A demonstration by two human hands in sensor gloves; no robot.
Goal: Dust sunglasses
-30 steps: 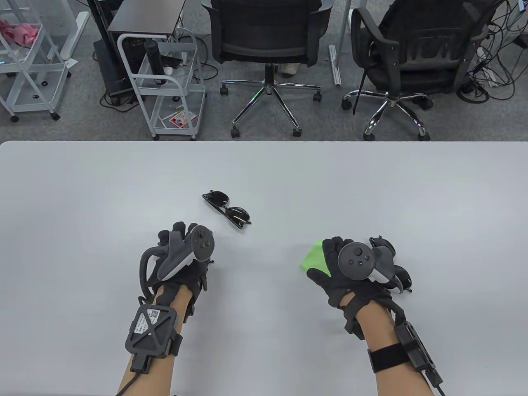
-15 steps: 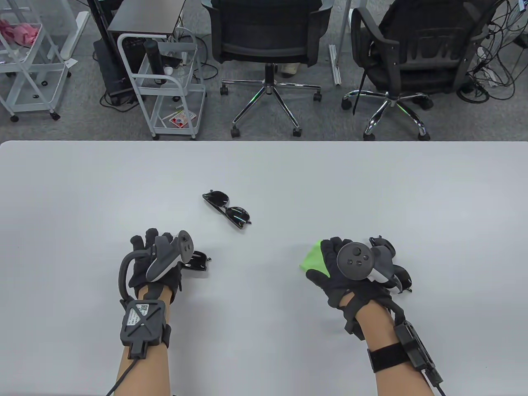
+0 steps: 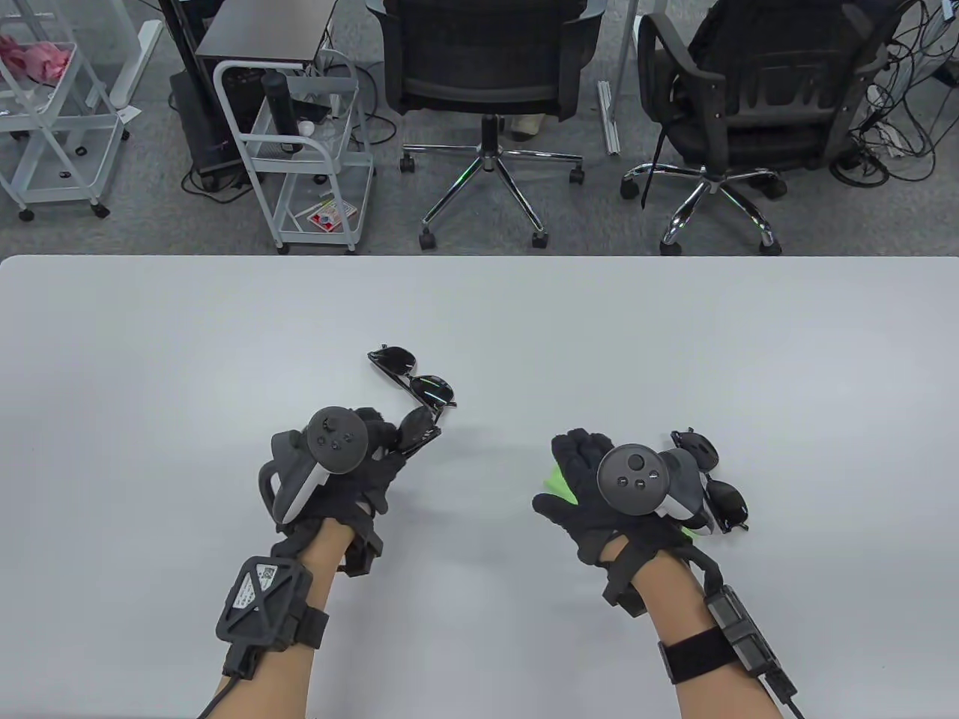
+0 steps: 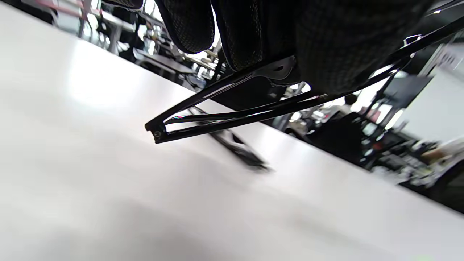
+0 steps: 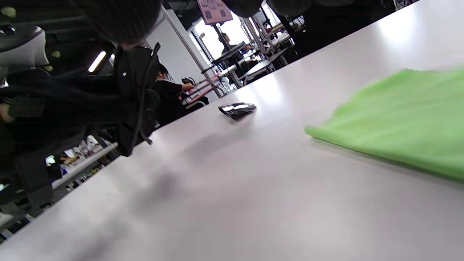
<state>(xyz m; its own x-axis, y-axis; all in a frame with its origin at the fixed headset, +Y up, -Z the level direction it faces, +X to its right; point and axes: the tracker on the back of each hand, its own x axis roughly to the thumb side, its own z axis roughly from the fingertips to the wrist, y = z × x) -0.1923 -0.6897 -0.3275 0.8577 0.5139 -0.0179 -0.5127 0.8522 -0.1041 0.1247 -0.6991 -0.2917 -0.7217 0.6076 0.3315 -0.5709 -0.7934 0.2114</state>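
My left hand point(image 3: 393, 442) grips a black pair of sunglasses point(image 3: 418, 428) and holds it just above the table. In the left wrist view my gloved fingers point(image 4: 326, 47) press on its folded arms point(image 4: 232, 116). A second pair point(image 3: 413, 378) lies on the table just beyond it and shows blurred in the left wrist view point(image 4: 239, 150). My right hand point(image 3: 577, 472) lies spread over a green cloth point(image 3: 558, 483), which lies flat on the table point(image 5: 398, 119). A third pair point(image 3: 715, 483) lies right of that hand.
The white table point(image 3: 150, 374) runs across the whole view. Beyond its far edge stand two office chairs point(image 3: 487, 67), a white wire cart point(image 3: 300, 150) and a second cart point(image 3: 52, 112) at the far left.
My left hand swung left, which showed a pair lying on the table, then came back and lifted that pair up and right. My right hand slid left over the green cloth.
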